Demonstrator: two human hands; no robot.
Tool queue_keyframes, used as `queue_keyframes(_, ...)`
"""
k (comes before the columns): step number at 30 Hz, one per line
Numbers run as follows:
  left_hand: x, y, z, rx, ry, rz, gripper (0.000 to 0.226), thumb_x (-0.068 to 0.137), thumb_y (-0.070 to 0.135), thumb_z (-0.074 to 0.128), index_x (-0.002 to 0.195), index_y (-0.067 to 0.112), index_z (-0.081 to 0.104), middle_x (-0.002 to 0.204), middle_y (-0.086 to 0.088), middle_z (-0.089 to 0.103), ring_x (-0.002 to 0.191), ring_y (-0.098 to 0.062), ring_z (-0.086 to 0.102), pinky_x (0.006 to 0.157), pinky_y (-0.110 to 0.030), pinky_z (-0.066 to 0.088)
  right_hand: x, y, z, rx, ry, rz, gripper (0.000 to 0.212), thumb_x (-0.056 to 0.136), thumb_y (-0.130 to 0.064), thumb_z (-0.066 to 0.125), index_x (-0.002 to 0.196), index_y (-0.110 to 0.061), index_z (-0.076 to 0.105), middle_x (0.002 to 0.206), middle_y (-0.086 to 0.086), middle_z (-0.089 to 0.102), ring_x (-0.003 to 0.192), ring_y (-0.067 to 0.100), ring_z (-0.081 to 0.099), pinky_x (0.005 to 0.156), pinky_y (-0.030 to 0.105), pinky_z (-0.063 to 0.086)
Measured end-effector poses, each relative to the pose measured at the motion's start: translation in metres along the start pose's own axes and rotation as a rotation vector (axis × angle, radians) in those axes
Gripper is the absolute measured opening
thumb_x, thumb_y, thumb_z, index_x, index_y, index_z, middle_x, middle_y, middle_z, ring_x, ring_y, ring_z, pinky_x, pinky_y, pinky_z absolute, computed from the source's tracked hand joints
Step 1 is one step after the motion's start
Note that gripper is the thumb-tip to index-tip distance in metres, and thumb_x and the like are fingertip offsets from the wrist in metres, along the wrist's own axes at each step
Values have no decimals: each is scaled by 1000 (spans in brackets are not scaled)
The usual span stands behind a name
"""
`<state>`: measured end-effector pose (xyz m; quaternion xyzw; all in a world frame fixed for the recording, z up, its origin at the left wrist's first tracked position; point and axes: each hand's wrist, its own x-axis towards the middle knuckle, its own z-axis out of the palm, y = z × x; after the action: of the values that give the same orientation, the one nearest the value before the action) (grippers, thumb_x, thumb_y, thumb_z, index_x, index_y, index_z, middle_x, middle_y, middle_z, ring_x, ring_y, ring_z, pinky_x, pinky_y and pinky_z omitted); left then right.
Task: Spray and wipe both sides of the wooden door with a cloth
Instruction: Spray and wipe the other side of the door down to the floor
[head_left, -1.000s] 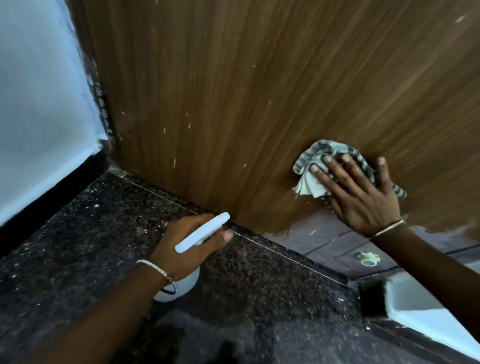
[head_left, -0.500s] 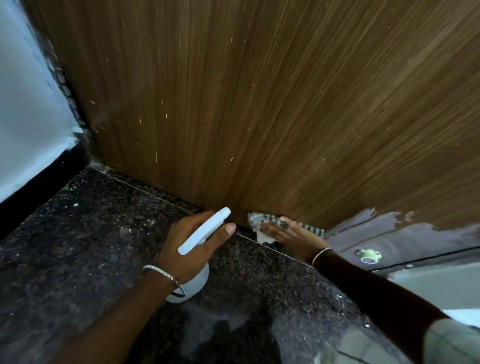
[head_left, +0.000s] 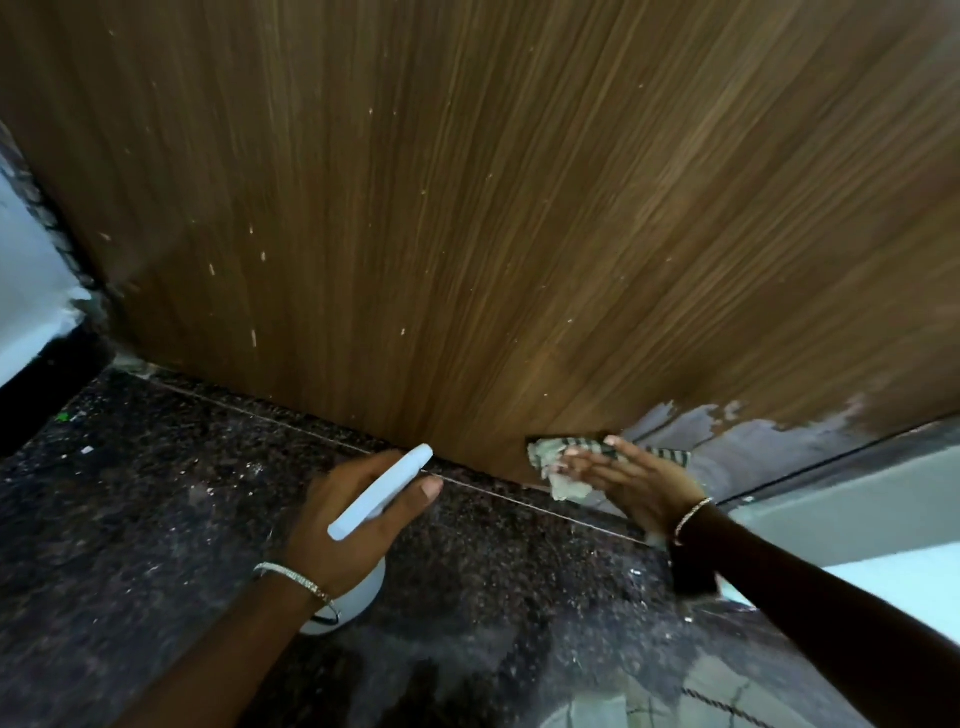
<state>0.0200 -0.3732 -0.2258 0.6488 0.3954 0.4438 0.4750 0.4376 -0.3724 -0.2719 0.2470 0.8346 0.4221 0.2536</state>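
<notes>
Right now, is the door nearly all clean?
Not yet. Done: hard to tell, no part of the door looks clearly cleaner. In hand: the right hand presses the cloth on the door's bottom edge, and the left hand holds the bottle. Left: pale specks higher up, and the other side, which is out of view.

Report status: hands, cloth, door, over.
Left hand grips spray bottle. Right hand presses cloth against wooden door, bottom edge. Peeled patch beside it; nothing blocking.
</notes>
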Motion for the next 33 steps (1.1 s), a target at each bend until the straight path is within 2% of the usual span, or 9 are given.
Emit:
queue_keyframes(4, 2, 13, 15, -7, -43, 32, 39, 85, 29, 73, 54, 39, 52, 49, 19, 46, 48, -1, 45, 53, -13, 35, -35, 59, -36, 74, 108, 423, 55, 104, -32, 40, 159, -30, 35, 163, -4, 38, 147, 20, 33, 122, 51, 12)
queue_keyframes(12, 5, 19, 44, -29, -76, 55, 41, 86, 30, 72, 54, 35, 46, 49, 18, 44, 48, -2, 44, 53, -13, 35, -9, 28, -32, 78, 128, 795, 64, 105, -43, 42, 164, -30, 20, 164, 3, 25, 154, 28, 17, 128, 54, 1)
queue_keyframes(15, 10, 12, 51, -46, -66, 43, 42, 87, 29, 73, 54, 32, 46, 50, 16, 42, 48, -3, 43, 54, -15, 34, -10, 0, -1, 186, 75, 609, 62, 109, -35, 29, 166, -24, 8, 158, -3, 39, 146, 27, 26, 128, 53, 0)
queue_keyframes(19, 19, 4, 57, -25, -120, 23, 40, 88, 30, 73, 57, 31, 48, 51, 15, 45, 50, -3, 44, 55, -18, 36, -5, -40, 29, 279, 10, 109, 85, 92, -27, 28, 159, 1, -16, 159, -11, 18, 145, 6, 40, 128, 48, -7)
queue_keyframes(21, 23, 1, 60, -15, -111, 17, 36, 87, 31, 72, 59, 31, 51, 52, 15, 47, 51, -5, 46, 55, -18, 37, 10, -56, 39, 163, 8, -55, 87, 92, -33, 33, 161, -3, -10, 160, -12, 1, 154, 5, 18, 125, 53, -15)
queue_keyframes(23, 25, -3, 63, -8, -103, 11, 33, 87, 32, 72, 60, 34, 53, 53, 16, 47, 52, -5, 46, 55, -17, 37, 24, -71, 45, 78, -19, -209, 77, 91, -36, 36, 161, -22, 5, 161, -14, -5, 154, 5, 15, 121, 57, -22)
queue_keyframes(26, 28, -7, 70, -3, -108, 3, 33, 86, 32, 73, 60, 38, 54, 53, 18, 46, 52, -5, 45, 55, -17, 37, 39, -74, 43, 65, -97, -228, 70, 94, -34, 35, 158, -31, 7, 161, -15, -7, 154, 5, 23, 120, 57, -22)
queue_keyframes(29, 28, -2, 76, -23, -121, -2, 35, 87, 29, 73, 59, 35, 53, 53, 16, 46, 52, -5, 45, 56, -17, 37, 28, -70, 38, 152, -178, -219, 70, 93, -38, 45, 156, -37, 15, 162, -20, 8, 152, 4, 28, 123, 53, -19)
queue_keyframes(33, 22, 8, 74, -45, -148, -12, 37, 87, 30, 73, 57, 29, 50, 53, 14, 44, 52, -5, 43, 54, -18, 36, -20, -66, 23, 106, -353, -90, 78, 100, -51, 48, 160, -32, 0, 161, -16, -15, 154, 9, -2, 115, 60, -31)
